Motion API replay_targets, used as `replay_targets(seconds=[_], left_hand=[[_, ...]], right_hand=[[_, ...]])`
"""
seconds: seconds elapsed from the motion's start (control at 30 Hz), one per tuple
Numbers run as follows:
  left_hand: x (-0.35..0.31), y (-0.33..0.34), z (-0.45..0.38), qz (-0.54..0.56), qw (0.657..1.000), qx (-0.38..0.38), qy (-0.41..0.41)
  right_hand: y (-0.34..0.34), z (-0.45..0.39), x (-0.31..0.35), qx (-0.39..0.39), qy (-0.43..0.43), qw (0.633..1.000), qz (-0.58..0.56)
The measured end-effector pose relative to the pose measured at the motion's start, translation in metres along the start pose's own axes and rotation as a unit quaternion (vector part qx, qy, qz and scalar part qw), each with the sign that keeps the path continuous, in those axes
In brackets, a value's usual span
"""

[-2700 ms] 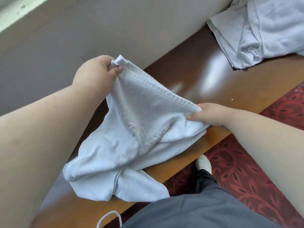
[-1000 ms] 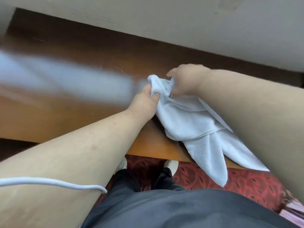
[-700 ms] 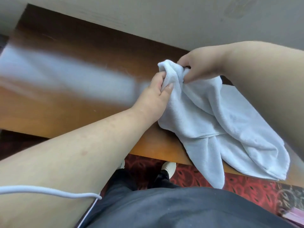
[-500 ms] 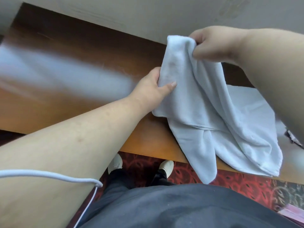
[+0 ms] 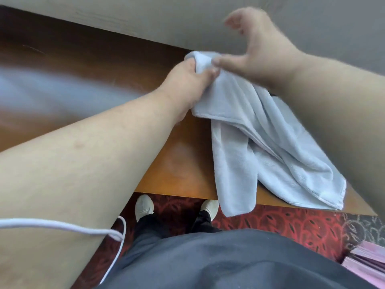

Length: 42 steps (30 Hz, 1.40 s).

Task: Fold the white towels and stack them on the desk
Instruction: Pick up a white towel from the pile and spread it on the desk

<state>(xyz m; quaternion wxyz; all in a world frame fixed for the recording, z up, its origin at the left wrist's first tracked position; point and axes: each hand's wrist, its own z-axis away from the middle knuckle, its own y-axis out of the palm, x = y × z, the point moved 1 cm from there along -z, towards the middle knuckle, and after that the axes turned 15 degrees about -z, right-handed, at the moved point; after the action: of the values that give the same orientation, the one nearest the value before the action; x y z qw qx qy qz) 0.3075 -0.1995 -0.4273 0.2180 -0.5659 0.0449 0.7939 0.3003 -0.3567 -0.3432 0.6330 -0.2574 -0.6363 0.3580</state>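
A white towel (image 5: 256,142) lies bunched on the brown wooden desk (image 5: 179,155), with one end hanging over the front edge. My left hand (image 5: 187,80) grips the towel's upper corner near the wall. My right hand (image 5: 256,49) hovers just above that corner with fingers spread and blurred; its thumb reaches toward the cloth, and I cannot tell if it touches.
A pale wall (image 5: 166,17) runs along the desk's far side. Red patterned carpet (image 5: 270,222) and my two white shoes (image 5: 143,205) lie below the desk edge. A white cord (image 5: 62,226) crosses my left forearm. Pink sheets (image 5: 366,263) sit at the lower right.
My right hand has let go of the towel corner and opened above it. My left hand has closed round that corner and lowered it toward the desk.
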Motion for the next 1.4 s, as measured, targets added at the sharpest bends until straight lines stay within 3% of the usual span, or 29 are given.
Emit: replay_targets(seconds=[0.1,0.23,0.37,0.53,0.63,0.73,0.83,0.93,1.07,1.27,1.4], left_hand=[[-0.024,-0.003,-0.001,-0.012,1.000,-0.020,0.011],[-0.041,0.000,0.008,0.091,0.994,0.053,0.011],[-0.033,0.003,0.011,0.180,0.980,0.079,-0.033],[0.006,0.037,0.027,-0.070,0.995,0.071,-0.019],[0.005,0.039,0.026,-0.154,0.988,0.016,0.022],[-0.012,0.020,0.021,-0.131,0.991,-0.012,0.015],[-0.021,-0.022,0.015,-0.060,0.995,-0.060,-0.047],[-0.017,-0.071,0.000,-0.026,0.986,-0.099,-0.129],[0.017,-0.111,-0.018,-0.060,0.958,-0.139,-0.243],[0.093,-0.121,0.007,-0.179,0.922,-0.039,-0.340],[0.127,-0.094,0.037,-0.215,0.932,0.005,-0.293]], right_hand=[[0.024,0.017,0.006,0.096,0.009,0.995,-0.011],[0.024,0.021,-0.001,-0.025,0.070,0.994,-0.086],[0.019,0.025,-0.006,-0.038,0.118,0.976,-0.180],[0.017,0.024,-0.012,-0.125,0.161,0.926,-0.317],[0.015,0.020,-0.015,-0.136,0.162,0.909,-0.358],[0.006,0.017,-0.016,-0.174,0.159,0.891,-0.389],[-0.006,0.013,-0.016,-0.196,0.166,0.875,-0.411],[-0.012,0.006,-0.011,-0.192,0.164,0.895,-0.367],[0.002,-0.011,-0.005,-0.152,0.160,0.919,-0.327],[0.038,-0.030,-0.002,-0.125,0.179,0.929,-0.300],[0.052,-0.030,0.002,-0.137,0.198,0.915,-0.324]])
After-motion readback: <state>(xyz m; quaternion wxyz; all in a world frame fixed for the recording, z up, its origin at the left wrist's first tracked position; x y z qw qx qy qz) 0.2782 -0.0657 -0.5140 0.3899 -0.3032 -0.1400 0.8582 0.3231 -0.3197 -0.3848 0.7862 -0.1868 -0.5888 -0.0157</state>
